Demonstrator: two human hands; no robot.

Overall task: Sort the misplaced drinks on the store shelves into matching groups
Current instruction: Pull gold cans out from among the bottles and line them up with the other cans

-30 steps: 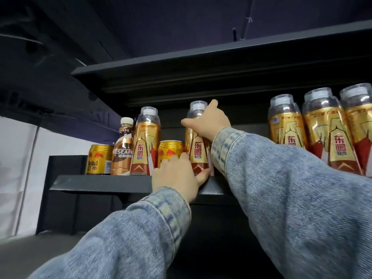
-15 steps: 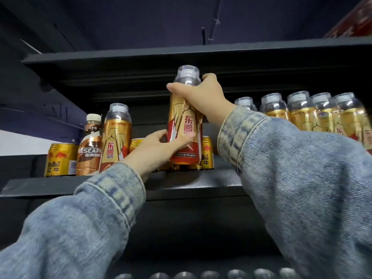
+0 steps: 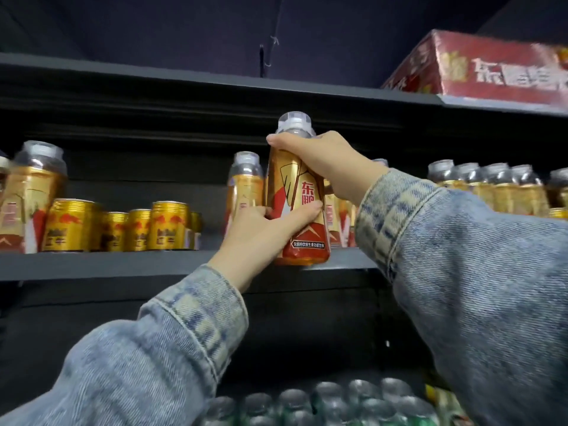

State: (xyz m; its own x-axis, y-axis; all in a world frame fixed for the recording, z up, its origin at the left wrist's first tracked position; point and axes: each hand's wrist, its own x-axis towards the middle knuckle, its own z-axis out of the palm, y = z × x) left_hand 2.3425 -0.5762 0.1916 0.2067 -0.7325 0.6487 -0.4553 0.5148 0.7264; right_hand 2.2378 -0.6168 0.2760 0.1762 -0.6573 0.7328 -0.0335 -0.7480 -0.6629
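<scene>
A gold and red energy drink bottle (image 3: pixel 295 192) with a clear cap is held upright in front of the dark shelf (image 3: pixel 123 262). My right hand (image 3: pixel 325 161) grips its neck just under the cap. My left hand (image 3: pixel 261 232) wraps the lower body from the left. Behind it stand matching gold bottles (image 3: pixel 246 186), and a row of them (image 3: pixel 491 186) fills the shelf at right. Several gold cans (image 3: pixel 167 224) stand left of centre, with another gold bottle (image 3: pixel 30 192) at the far left.
A red carton (image 3: pixel 479 69) lies on the top shelf at the upper right. Green-capped bottles (image 3: pixel 322 401) fill the shelf below. Both my denim sleeves cross the lower part of the view.
The bottle has been lifted off the shelf and carried to the right past the cans, toward the group of matching bottles. Both hands stayed on it, and the view panned right.
</scene>
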